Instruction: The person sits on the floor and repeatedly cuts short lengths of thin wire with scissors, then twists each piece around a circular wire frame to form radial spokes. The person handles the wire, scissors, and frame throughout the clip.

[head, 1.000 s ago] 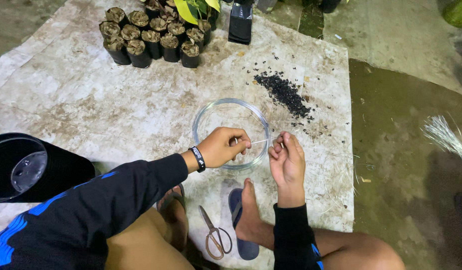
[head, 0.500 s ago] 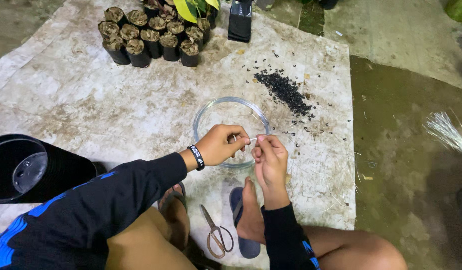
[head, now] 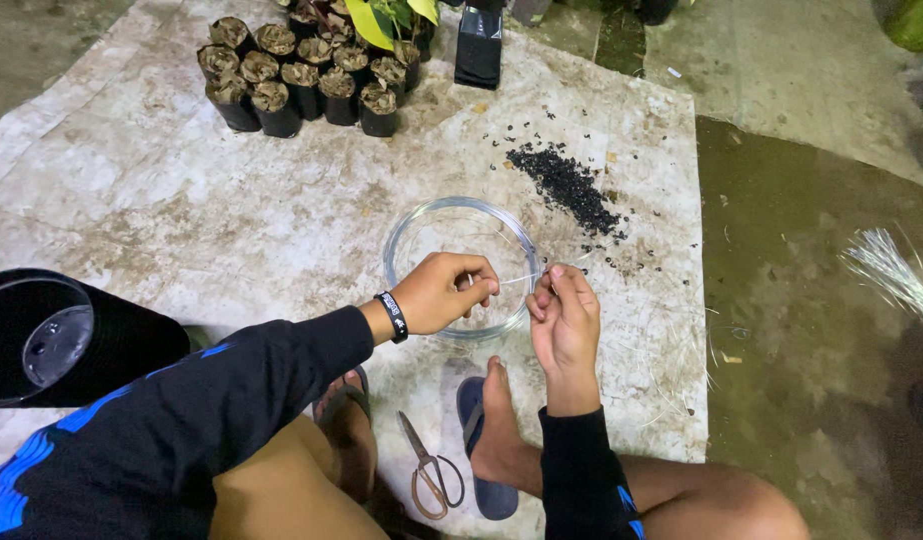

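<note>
A thin, pale strand of string (head: pixel 519 278) runs taut between the two hands, just above the near rim of a round clear glass bowl (head: pixel 411 232) that sits on a worn whitish woven mat (head: pixel 161 200) spread on the ground. The left hand (head: pixel 443 293), a black wristband (head: pixel 392 316) on its wrist, has its fingers (head: pixel 478 281) pinched shut on one end of the strand; the right hand (head: pixel 563 318) pinches the other end between thumb and fingertips. Beyond the bowl lies a loose pile of black granules (head: pixel 566 185). At the mat's far edge stand small black nursery bags filled with soil (head: pixel 301 80). Orange-handled scissors (head: pixel 431 478) lie near the person's sandalled foot (head: pixel 486 440), and a black plastic tub (head: pixel 61 335) sits at the left.
</note>
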